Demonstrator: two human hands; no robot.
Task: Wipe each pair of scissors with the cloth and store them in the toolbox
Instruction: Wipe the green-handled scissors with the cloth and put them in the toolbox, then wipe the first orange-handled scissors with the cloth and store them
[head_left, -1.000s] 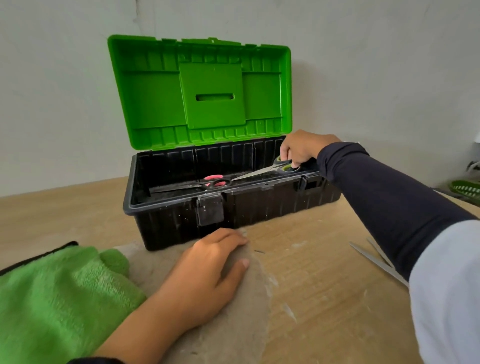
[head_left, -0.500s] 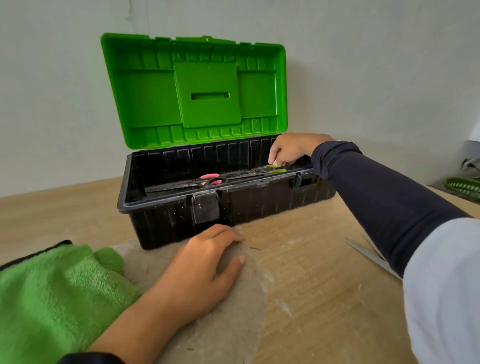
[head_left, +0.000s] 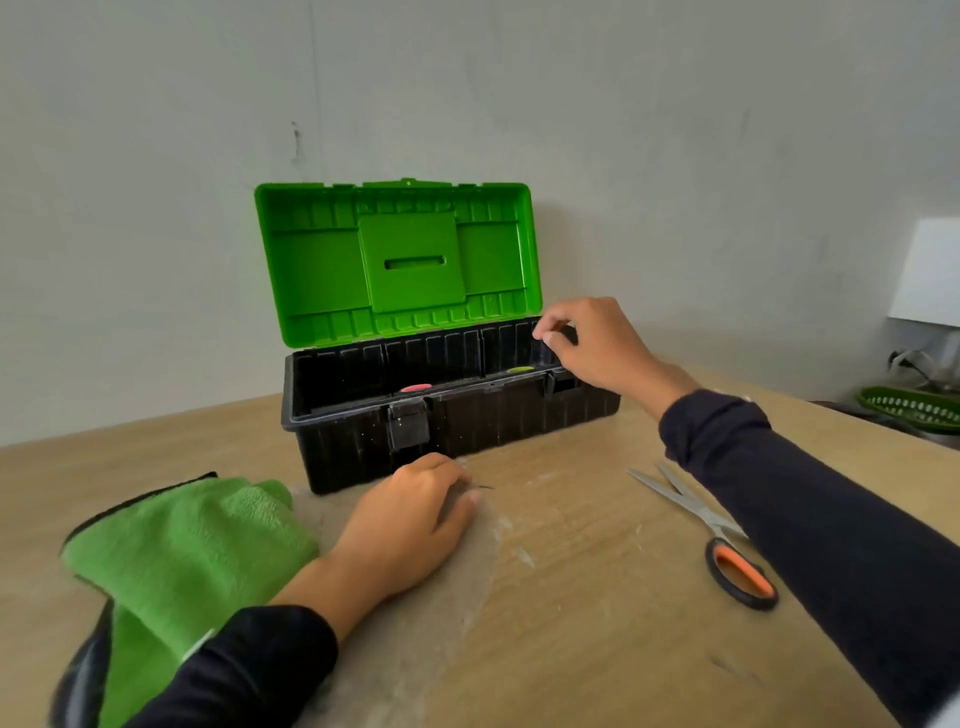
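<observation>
A black toolbox (head_left: 467, 426) with its green lid (head_left: 400, 260) raised stands at the back of the wooden table. Inside it I see a pink scissor handle (head_left: 415, 387) and a yellow-green one (head_left: 520, 369). My right hand (head_left: 592, 345) hovers over the box's right end, fingers loosely curled, holding nothing. My left hand (head_left: 405, 525) rests palm down on a grey-brown cloth (head_left: 441, 597) in front of the box. Scissors with orange-and-black handles (head_left: 727, 551) lie on the table at the right, partly under my right sleeve.
A folded green microfibre cloth (head_left: 182, 551) with a black edge lies at the left. A green basket (head_left: 909, 408) sits at the far right beyond the table. A grey wall stands behind the toolbox.
My right hand has let go of the yellow-green scissors inside the toolbox and lifted up and to the right. The view has pulled back, showing the orange-handled scissors. The left hand stays on the cloth.
</observation>
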